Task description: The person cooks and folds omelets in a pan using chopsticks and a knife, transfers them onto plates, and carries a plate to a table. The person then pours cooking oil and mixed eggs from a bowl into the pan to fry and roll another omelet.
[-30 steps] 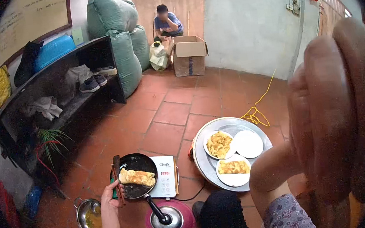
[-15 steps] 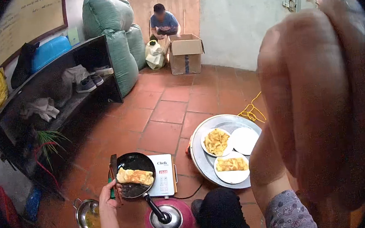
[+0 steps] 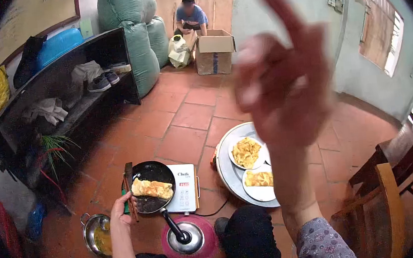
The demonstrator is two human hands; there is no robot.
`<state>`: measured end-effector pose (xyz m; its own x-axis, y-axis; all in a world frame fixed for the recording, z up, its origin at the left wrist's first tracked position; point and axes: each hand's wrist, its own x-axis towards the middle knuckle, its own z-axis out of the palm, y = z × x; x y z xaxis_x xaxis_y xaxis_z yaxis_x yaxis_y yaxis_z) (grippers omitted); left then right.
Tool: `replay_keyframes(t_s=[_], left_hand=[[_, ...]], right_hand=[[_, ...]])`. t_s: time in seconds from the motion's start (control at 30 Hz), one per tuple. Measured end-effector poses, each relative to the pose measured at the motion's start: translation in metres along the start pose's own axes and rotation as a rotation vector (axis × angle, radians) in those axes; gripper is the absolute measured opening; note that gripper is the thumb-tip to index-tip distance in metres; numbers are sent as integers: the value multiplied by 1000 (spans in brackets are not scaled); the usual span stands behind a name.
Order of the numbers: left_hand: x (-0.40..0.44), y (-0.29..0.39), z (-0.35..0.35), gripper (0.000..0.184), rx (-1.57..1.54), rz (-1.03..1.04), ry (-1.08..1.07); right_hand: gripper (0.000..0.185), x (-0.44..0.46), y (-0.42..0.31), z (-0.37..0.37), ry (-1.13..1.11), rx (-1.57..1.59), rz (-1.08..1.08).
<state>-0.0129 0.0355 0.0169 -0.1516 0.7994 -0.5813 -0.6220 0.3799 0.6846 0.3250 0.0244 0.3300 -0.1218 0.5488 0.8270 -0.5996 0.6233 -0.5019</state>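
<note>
Leftward and farther from me, my right hand (image 3: pixel 287 89) has swung, blurred, one finger up, grasping nothing I can see. My left hand (image 3: pixel 122 209) clasps chopsticks (image 3: pixel 134 212) by the pan (image 3: pixel 146 170), where the rolled egg (image 3: pixel 151 189) lies. Heated too long by the lit cooker (image 3: pixel 186 190), its underside could scorch.

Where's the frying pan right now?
In the head view, the frying pan sits left of centre in the lower half, between the left hand and the white cooker, whose left edge it overlaps.
</note>
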Motion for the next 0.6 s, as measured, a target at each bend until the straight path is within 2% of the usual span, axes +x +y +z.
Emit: replay_keyframes(t_s=[0.07,0.1,0.17,0.2,0.23,0.3,0.33,0.43,0.47,0.57,0.6], left_hand=[[13,16,10,11,-11,-14,0],[18,23,16,11,13,1,5],[27,39,24,12,59,40,27],[19,21,26,12,55,58,37],[15,4,25,12,9,45,8],[6,-28,26,14,-84,18,-52],[-14,-43,36,14,-87,23,-44],[-102,-96,80,19,17,264,-92],[-105,-108,76,19,15,266,-86],[-111,-141,71,23,37,-53,-157],[-119,-154,70,23,32,-58,-148]], right_hand=[[33,0,69,-6,-77,-211,207],[21,-5,109,-5,-180,-270,229],[13,-24,183,-3,-400,-522,76],[17,-56,194,-8,-530,-592,75],[24,-86,198,-10,-656,-668,84],[24,-132,186,-8,-829,-627,222],[24,-154,181,-8,-833,-618,219],[27,-224,161,-12,-1020,-695,91],[27,-240,154,-12,-1023,-688,89],[25,-277,129,-10,-1037,-741,194],[25,-288,119,-11,-1040,-731,200]])
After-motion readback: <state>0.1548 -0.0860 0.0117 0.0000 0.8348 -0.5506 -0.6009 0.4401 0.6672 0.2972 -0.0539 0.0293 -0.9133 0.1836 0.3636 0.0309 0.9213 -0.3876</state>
